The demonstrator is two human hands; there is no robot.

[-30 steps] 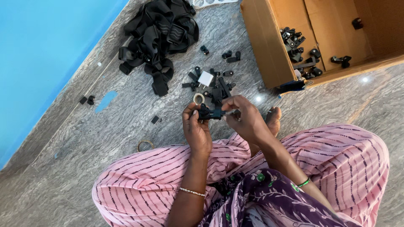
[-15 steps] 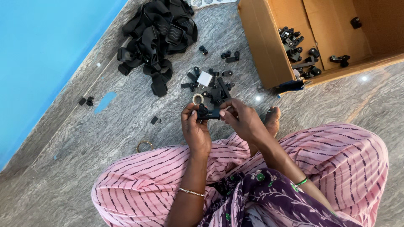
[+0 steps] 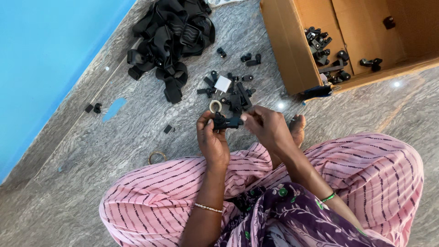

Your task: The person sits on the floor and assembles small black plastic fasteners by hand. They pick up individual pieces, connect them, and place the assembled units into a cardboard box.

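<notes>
On a grey marbled floor [image 3: 82,151] beside a blue wall [image 3: 41,59], a seated person in striped pink trousers works a small black plastic part [image 3: 226,122] held above the lap. A heap of black straps [image 3: 171,39] lies at left; loose black pieces [image 3: 231,89] sit within arm's reach. The left hand [image 3: 211,139] has its grip closed on the part, steadying it, while the right hand [image 3: 267,128] pinches its other end. At right, an open cardboard box [image 3: 283,55] holds similar parts.
</notes>
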